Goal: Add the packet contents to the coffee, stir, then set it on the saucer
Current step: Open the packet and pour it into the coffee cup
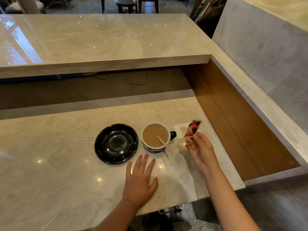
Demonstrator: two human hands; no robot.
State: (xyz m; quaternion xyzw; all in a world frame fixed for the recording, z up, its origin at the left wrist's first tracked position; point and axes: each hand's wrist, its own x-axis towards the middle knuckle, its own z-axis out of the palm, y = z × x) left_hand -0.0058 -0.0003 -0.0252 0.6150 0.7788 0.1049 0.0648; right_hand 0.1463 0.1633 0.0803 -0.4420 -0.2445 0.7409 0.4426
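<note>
A white cup of milky coffee (155, 136) with a dark handle stands on the marble counter. A wooden stir stick (164, 144) leans in it, poking over the near rim. Just left of the cup lies a black saucer (116, 144), with nothing on it. My right hand (200, 150) is right of the cup, palm up, pinching the lower end of a red, black and white packet (192, 128) between its fingertips. My left hand (141, 179) rests flat on the counter in front of the cup, fingers spread, holding nothing.
A stained white napkin (180, 130) lies behind the packet, right of the cup. A raised marble ledge (103, 62) runs across the back. A wooden side panel (233, 124) drops away at the right, past the counter's edge.
</note>
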